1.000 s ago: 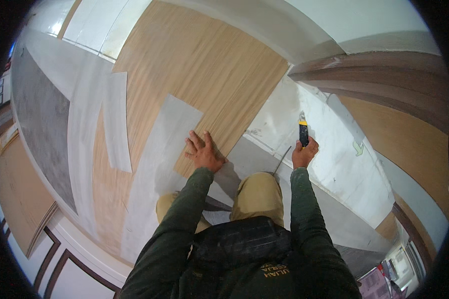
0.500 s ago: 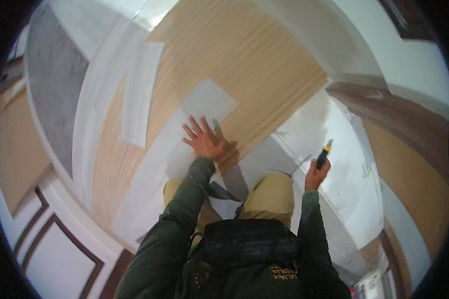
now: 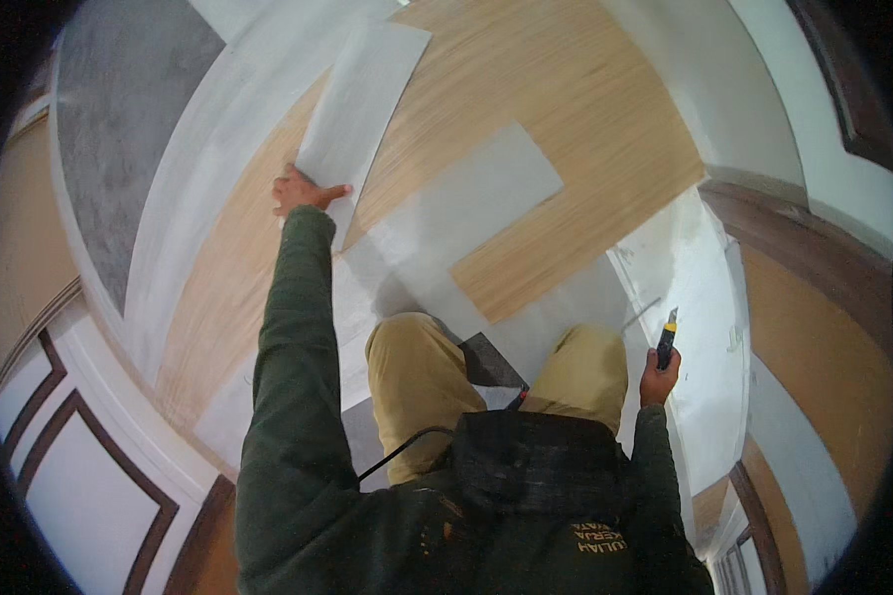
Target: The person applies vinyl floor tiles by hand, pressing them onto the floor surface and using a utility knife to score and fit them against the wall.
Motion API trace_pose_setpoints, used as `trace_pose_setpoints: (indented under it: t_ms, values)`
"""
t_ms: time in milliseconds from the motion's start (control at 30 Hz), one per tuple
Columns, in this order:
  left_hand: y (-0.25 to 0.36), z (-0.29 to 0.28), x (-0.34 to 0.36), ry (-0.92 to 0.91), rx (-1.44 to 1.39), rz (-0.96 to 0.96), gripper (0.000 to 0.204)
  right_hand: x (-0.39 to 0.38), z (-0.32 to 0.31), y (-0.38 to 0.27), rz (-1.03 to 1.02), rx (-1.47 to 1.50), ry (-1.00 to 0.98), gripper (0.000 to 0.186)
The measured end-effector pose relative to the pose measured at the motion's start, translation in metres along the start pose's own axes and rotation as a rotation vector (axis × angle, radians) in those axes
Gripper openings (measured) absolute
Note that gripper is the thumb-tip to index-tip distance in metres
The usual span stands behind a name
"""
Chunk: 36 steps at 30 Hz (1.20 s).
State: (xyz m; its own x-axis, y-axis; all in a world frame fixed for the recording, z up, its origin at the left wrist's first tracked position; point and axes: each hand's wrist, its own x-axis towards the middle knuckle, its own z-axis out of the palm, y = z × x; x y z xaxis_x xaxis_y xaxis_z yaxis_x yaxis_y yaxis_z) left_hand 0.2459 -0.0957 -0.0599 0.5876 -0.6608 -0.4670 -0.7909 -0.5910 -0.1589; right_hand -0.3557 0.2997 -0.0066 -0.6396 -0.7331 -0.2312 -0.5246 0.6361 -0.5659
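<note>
My left hand [image 3: 308, 190] reaches out to a loose, pale grey-white plank [image 3: 372, 84] lying on the wood-look floor. Its fingers bend over the plank's left edge while the thumb stretches across the top, near the close end. What the fingertips do under the edge is hidden. At the right, my right hand [image 3: 659, 378] is wrapped around a utility knife [image 3: 667, 342] with a black and yellow handle. The knife's blade points up and away from me, above a white floor patch.
Wood-look planks [image 3: 526, 79] cover the floor ahead, with a pale rectangular area [image 3: 476, 198] reaching into them. A dark offcut [image 3: 491, 361] lies between my knees. A grey sheet [image 3: 134, 129] is at far left, a white panelled door [image 3: 89, 496] at lower left. Brown skirting [image 3: 794, 223] runs along the right.
My left hand has lifted off the pale floor area and moved left to the loose plank. The view has shifted left. My right hand keeps the utility knife.
</note>
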Motion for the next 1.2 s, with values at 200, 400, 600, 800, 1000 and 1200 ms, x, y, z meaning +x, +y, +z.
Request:
trace_pose_setpoints:
  t_ms: [200, 400, 600, 800, 1000, 1200]
  values:
    - [-0.057, -0.013, 0.028, 0.222, -0.439, 0.114, 0.066, -0.028, 0.007, -0.06, -0.027, -0.001, 0.049, 0.035]
    - [-0.071, -0.026, -0.037, 0.44, -0.71, 0.559, 0.035, -0.047, -0.012, -0.103, -0.026, 0.273, 0.022, 0.029]
    - [-0.005, -0.067, -0.125, 0.089, -0.428, 1.109, 0.025, -0.036, 0.005, -0.148, 0.167, 0.738, -0.081, 0.034]
    - [0.101, -0.047, -0.175, -0.028, 0.093, 1.437, 0.025, -0.028, 0.052, -0.114, 0.37, 0.738, -0.269, 0.032]
    - [0.189, -0.001, -0.177, 0.027, 0.302, 1.436, 0.025, -0.007, 0.097, -0.059, 0.444, 0.617, -0.004, 0.019]
    - [0.242, 0.019, -0.162, -0.005, 0.365, 1.405, 0.028, 0.023, 0.12, -0.049, 0.511, 0.691, 0.097, 0.019]
